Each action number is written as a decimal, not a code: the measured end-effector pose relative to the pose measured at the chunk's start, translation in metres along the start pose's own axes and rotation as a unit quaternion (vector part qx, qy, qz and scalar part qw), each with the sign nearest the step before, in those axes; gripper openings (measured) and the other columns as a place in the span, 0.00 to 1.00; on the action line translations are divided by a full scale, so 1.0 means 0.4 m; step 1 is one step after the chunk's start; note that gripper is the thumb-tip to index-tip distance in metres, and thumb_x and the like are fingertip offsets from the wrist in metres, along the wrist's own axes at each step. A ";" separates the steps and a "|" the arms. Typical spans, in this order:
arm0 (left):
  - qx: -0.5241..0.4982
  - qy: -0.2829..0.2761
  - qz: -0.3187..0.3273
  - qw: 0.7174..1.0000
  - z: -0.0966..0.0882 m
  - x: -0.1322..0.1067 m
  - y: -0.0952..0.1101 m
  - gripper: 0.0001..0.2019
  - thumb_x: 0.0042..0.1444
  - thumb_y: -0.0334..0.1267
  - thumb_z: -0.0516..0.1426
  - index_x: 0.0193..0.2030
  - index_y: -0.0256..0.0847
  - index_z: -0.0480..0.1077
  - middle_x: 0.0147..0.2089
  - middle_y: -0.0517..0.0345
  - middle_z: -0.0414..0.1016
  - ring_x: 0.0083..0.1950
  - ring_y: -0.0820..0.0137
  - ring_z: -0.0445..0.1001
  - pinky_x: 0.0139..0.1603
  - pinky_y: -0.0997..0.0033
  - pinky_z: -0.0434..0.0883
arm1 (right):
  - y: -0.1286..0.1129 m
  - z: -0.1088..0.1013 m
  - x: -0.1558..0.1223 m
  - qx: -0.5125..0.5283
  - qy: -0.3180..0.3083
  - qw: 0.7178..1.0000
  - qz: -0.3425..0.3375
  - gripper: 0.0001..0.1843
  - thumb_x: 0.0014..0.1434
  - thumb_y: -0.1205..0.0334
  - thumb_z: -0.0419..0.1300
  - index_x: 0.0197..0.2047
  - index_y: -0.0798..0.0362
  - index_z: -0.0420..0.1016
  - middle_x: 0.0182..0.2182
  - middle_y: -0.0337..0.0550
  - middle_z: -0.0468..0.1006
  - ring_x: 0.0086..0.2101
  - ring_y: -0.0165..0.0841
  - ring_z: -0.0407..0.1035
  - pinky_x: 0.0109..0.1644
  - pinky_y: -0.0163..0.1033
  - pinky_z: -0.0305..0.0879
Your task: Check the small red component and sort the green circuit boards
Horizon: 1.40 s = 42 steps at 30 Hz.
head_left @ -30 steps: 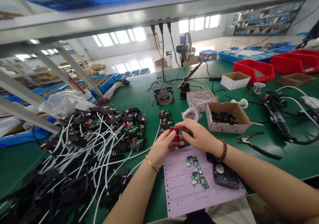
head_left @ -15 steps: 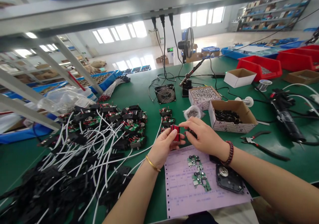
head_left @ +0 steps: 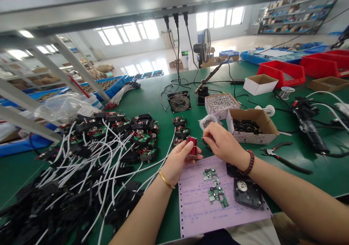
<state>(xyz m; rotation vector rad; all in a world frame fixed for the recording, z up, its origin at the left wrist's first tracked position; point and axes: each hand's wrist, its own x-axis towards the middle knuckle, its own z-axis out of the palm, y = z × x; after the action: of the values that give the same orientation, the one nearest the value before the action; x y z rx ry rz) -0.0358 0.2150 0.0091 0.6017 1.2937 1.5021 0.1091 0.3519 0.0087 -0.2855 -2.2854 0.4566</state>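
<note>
Right now, two bare circuit boards [head_left: 214,187] are still lying on the pink printed form [head_left: 192,208], my left hand [head_left: 177,161] is gripping a red finned heatsink [head_left: 192,145] just above it, my right hand [head_left: 222,145] is pinching narrowly on something hidden, and wired modules [head_left: 141,139] are lying heaped beyond.

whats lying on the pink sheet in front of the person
Two small green circuit boards lie on the pink printed form, one above the other. The part of the form beneath them is covered, so it cannot be seen.
</note>
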 end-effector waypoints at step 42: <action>-0.073 -0.023 0.019 0.997 0.013 -0.013 -0.019 0.22 0.50 0.48 0.71 0.43 0.37 0.72 0.35 0.59 0.75 0.36 0.72 0.74 0.42 0.71 0.73 | -0.044 -0.007 -0.016 0.023 -0.037 0.998 -0.047 0.06 0.66 0.67 0.57 0.45 0.52 0.73 0.42 0.48 0.75 0.44 0.40 0.68 0.50 0.49 0.70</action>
<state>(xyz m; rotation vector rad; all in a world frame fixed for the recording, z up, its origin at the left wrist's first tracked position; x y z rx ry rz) -0.0265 0.2118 0.0047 0.5658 1.1316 1.5899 0.1146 0.3344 0.0134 -0.1398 -2.3447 0.4778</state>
